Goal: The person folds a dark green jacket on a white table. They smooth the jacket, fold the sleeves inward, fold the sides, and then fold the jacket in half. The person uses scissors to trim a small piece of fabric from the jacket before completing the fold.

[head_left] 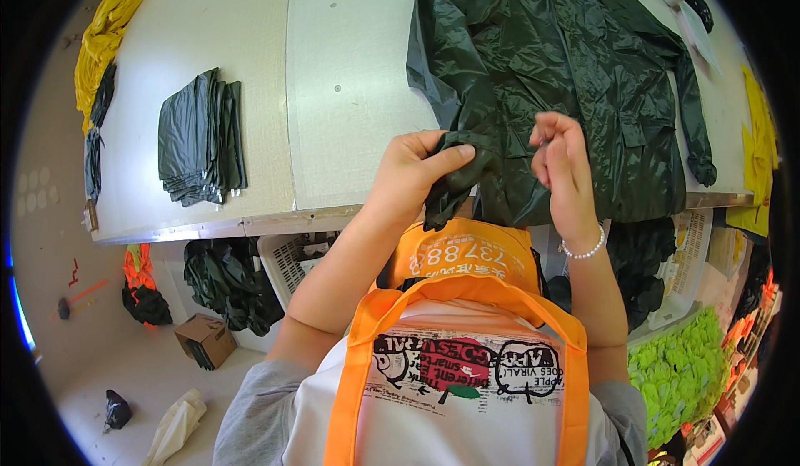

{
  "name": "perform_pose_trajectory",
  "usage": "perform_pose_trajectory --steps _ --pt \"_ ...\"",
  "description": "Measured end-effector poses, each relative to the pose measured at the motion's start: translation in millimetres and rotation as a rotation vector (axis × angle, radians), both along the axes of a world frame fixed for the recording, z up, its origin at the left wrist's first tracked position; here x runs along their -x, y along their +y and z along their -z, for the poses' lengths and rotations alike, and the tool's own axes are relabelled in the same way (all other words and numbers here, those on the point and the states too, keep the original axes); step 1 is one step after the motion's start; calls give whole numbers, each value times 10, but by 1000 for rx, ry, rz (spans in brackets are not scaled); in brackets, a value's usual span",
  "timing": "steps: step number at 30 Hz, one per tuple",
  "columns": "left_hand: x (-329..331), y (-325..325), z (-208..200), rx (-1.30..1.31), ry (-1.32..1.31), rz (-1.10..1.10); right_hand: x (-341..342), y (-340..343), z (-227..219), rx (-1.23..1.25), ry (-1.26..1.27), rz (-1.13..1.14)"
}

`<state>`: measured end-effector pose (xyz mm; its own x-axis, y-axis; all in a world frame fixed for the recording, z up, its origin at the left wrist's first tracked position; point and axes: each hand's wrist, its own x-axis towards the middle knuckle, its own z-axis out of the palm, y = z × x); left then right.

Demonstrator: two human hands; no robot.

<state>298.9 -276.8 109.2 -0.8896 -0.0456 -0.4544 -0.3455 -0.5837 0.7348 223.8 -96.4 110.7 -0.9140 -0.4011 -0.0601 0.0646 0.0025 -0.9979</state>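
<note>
A dark green, shiny rain jacket (550, 58) lies spread over the right part of the table, its hem toward me. My left hand (419, 166) is closed on the end of the jacket's left-side sleeve (457, 174), thumb on top, and bunched fabric hangs down at the table's front edge. Over the lower front of the jacket, my right hand (562, 162) is raised with loosely bent fingers apart. Nothing shows between them. The jacket's other sleeve (688, 124) stretches down along the right side.
A stack of folded dark green garments (200, 137) sits on the table's left part. Yellow material (108, 33) hangs at the far left edge. Below the table are white baskets (282, 270) with dark fabric, a cardboard box (206, 341) and a lime-green pile (675, 366).
</note>
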Motion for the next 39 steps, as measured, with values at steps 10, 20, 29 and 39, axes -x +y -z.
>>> perform_pose_trajectory --steps 10,20,29,39 --pt "28 11 -4 57 0 3 -106 -40 -71 -279 431 -154" --pt "46 32 -28 -34 5 -35 -102 -54 -63 -268 500 -138" --pt "45 36 -21 -78 -5 -18 -92 -99 -80 -255 546 -123" --pt "31 48 8 -40 -6 -5 -67 -46 -34 -235 396 -104"
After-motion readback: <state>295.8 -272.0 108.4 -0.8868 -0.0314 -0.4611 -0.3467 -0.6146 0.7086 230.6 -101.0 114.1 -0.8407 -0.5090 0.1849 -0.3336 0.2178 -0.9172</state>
